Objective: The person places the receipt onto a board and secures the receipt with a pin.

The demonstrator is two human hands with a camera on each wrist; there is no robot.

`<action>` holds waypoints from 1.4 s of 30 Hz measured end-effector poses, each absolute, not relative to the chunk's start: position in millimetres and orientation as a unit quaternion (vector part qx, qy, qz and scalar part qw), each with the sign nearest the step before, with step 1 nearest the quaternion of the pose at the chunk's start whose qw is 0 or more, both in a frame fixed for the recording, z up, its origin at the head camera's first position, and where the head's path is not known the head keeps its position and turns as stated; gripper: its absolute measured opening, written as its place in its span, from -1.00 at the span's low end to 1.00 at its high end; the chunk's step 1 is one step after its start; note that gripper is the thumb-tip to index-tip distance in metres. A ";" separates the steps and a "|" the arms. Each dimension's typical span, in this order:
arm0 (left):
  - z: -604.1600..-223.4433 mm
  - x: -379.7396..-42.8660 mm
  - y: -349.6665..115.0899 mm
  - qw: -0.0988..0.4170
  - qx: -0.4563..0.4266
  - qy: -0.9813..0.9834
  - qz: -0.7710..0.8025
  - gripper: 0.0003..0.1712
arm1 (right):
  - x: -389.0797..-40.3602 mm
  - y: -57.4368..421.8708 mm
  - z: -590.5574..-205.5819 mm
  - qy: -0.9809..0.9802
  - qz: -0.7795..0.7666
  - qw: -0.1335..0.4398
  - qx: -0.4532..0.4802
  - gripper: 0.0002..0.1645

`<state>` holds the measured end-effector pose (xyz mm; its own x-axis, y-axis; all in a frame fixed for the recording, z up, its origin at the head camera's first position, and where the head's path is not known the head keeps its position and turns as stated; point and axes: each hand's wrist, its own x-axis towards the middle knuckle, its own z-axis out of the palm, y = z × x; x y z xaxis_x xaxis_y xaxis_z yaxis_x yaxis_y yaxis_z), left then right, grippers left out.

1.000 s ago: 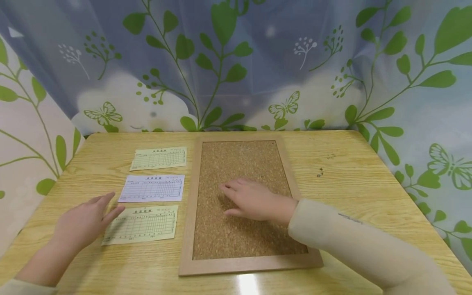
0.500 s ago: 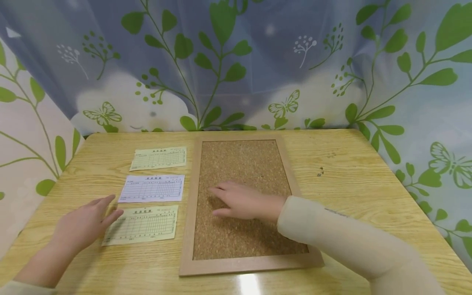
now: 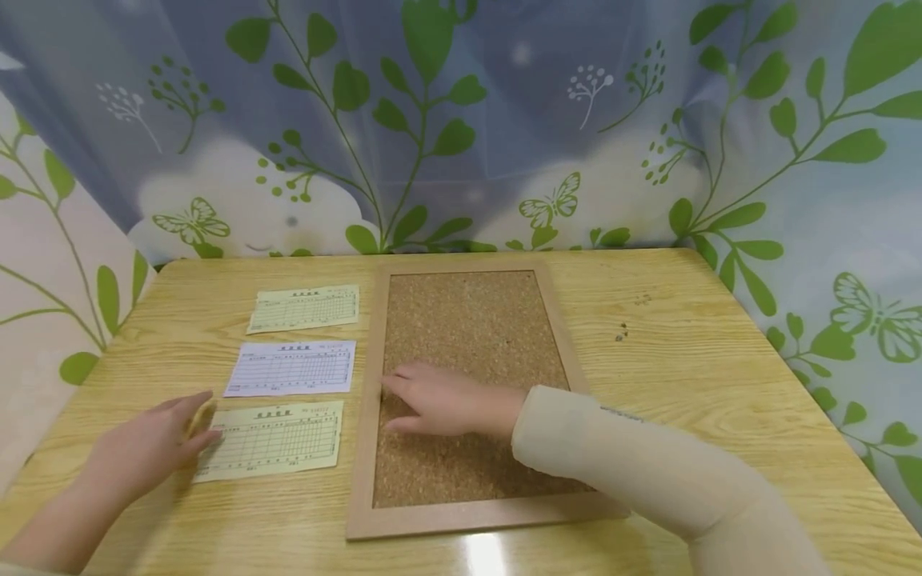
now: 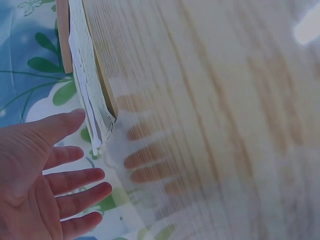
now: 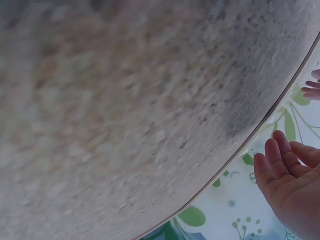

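Three paper receipt slips lie in a column on the left of the table: a yellow slip (image 3: 304, 310) at the back, a white slip (image 3: 290, 369) in the middle, a yellow slip (image 3: 270, 442) in front. My left hand (image 3: 140, 448) is at the left end of the front slip, fingers extended; in the left wrist view the left hand (image 4: 45, 180) has its fingers spread and holds nothing. Over the wood-framed cork board (image 3: 461, 320) hovers my right hand (image 3: 442, 400), pointing left toward the frame. In the right wrist view the right hand (image 5: 292, 185) shows relaxed, uncurled fingers holding nothing.
Small dark pieces (image 3: 621, 332) and fainter ones (image 3: 643, 299) lie on the wooden table (image 3: 706, 360) right of the board. A leaf-patterned curtain (image 3: 461, 144) hangs behind the table's back edge.
My right hand has moved left across the cork board toward its left frame. My left hand has shifted slightly left and down. The slips and board stay in place, the view tilting slightly.
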<state>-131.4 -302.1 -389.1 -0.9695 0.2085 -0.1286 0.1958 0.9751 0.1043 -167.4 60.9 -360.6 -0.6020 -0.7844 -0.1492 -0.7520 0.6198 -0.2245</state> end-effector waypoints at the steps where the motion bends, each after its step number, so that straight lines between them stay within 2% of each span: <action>1: -388.9 -131.8 -302.2 0.073 0.100 0.991 0.046 -0.20 | -166.8 59.4 -360.7 0.893 -0.068 0.119 -0.429 -0.18; 12: -388.5 -134.2 -301.0 0.063 0.112 0.990 0.053 -0.24 | -163.1 41.3 -360.6 0.891 -0.064 0.130 -0.430 -0.21; 19: -390.6 -138.3 -298.5 0.081 0.113 0.990 0.039 -0.24 | -159.6 29.6 -359.7 0.892 -0.058 0.149 -0.424 -0.21; 27: -391.4 -142.8 -299.8 0.078 0.124 0.988 0.045 -0.30 | -155.7 20.4 -361.5 0.885 -0.058 0.157 -0.435 -0.23; 35: -395.3 -143.4 -301.2 0.067 0.140 0.986 0.060 -0.53 | -153.6 16.1 -360.1 0.882 -0.062 0.170 -0.434 -0.25; 42: -398.0 -144.1 -302.7 0.067 0.127 0.987 0.077 -0.47 | -151.9 13.3 -360.1 0.882 -0.063 0.181 -0.431 -0.23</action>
